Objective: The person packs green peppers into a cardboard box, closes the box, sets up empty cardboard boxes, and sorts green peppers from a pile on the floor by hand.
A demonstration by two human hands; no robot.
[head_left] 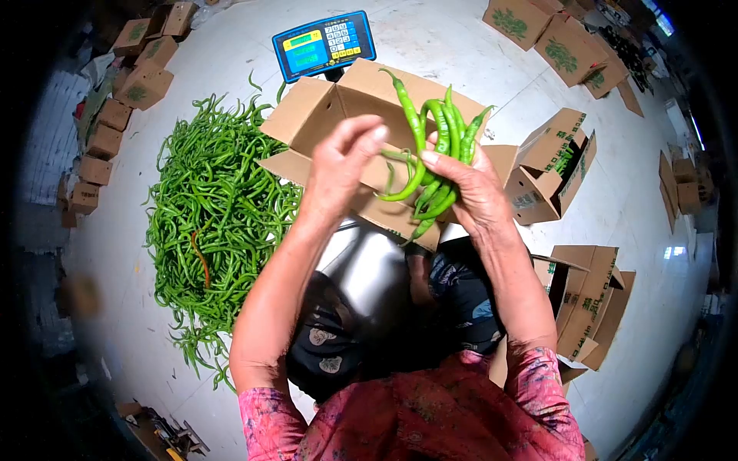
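My right hand (pixel 480 188) is closed around a bunch of long green chili peppers (pixel 450 138), with the thumb across them and their tips sticking out above and below. To its left, my left hand (pixel 342 157) is raised with its fingers loosely curled and apart, and I see nothing gripped in it. Between the hands, a few curved peppers, partly blurred, stick out from the bunch. Both hands are over an open cardboard box (pixel 307 115), whose inside is partly hidden by the hands. A large heap of green chili peppers (pixel 219 223) lies on the floor to the left.
Behind the box stands a scale display (pixel 324 46) with a keypad. More open cartons (pixel 550 165) are at the right, one nearer my knee (pixel 588 300). Cartons (pixel 146 81) line the far left, and others (pixel 569 50) sit at the back right. One reddish pepper (pixel 201 260) lies in the heap.
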